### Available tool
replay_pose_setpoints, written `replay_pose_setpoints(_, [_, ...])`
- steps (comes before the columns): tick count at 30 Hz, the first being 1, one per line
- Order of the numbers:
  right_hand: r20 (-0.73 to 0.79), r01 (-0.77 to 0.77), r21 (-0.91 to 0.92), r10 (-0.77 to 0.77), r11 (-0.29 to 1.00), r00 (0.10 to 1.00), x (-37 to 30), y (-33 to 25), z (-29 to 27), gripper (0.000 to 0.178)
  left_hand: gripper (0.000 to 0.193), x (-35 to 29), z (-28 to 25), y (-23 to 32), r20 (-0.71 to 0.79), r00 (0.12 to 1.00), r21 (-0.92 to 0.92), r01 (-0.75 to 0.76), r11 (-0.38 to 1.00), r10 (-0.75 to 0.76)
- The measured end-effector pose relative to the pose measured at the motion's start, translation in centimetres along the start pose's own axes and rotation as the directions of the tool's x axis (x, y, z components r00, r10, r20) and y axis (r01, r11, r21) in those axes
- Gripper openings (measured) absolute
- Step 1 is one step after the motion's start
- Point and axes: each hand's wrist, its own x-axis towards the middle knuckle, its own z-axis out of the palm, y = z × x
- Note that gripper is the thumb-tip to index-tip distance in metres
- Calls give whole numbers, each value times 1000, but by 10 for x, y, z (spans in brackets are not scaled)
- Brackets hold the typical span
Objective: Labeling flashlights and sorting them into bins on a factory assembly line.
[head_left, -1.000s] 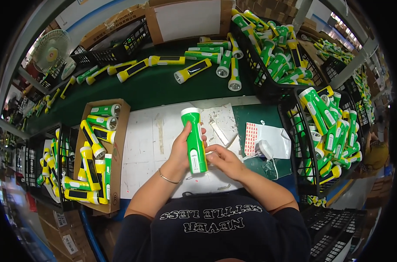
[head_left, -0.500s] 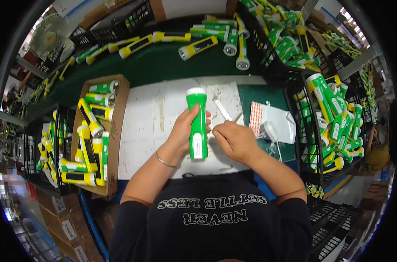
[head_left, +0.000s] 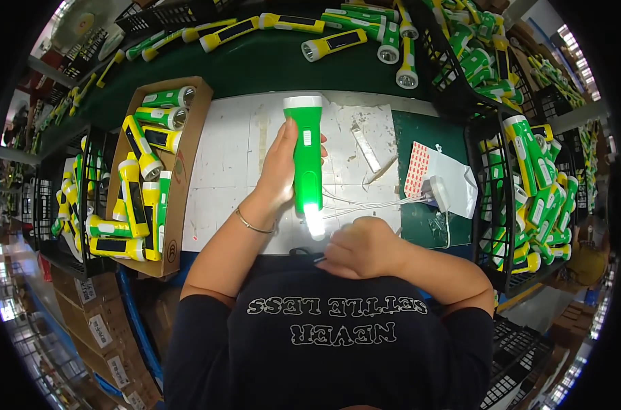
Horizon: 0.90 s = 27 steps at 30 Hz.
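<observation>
My left hand (head_left: 279,160) is wrapped round a green flashlight (head_left: 308,171) with a white head. It stands away from me over the white work sheet, its small white switch facing up. A panel at its near end glows bright white. Just below and right of that glowing end is my right hand (head_left: 365,246), apart from the flashlight. Its fingers are curled and slightly blurred, and a small pale tip shows at them; what it belongs to is hidden. Thin white cables (head_left: 365,203) run across the sheet to a white plug block (head_left: 439,194) on the right.
A cardboard box (head_left: 200,113) of green and yellow flashlights stands left. Black crates (head_left: 508,225) of more flashlights stand right and back right. Loose flashlights (head_left: 334,44) lie along the far green surface. A pale strip (head_left: 365,147) and a red-dotted sticker sheet (head_left: 417,169) lie on the table.
The flashlight has been turned so its switch shows, and its near-end panel now glows. My right hand has moved toward my body, away from the flashlight's side. The whole view has shifted slightly.
</observation>
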Motion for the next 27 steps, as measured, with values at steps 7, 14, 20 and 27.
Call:
replay_pose_setpoints(7, [-124, -601, 424, 700, 678, 703, 18, 41, 11, 41, 36, -11, 13, -5, 60, 998, 132, 17, 991, -26])
replay_pose_setpoints(14, [-1, -670, 563, 812, 483, 584, 16, 74, -30, 23, 45, -21, 3, 0, 134, 988, 510, -2, 860, -77])
replay_pose_setpoints(20, [268, -659, 414, 608, 628, 748, 18, 83, -49, 64, 48, -41, 5, 28, 340, 940, 920, -331, 209, -8])
replay_pose_setpoints(27, [292, -664, 642, 678, 384, 675, 5, 81, -49, 69, 36, -63, -27, 59, 249, 958, 960, -263, -91, -142])
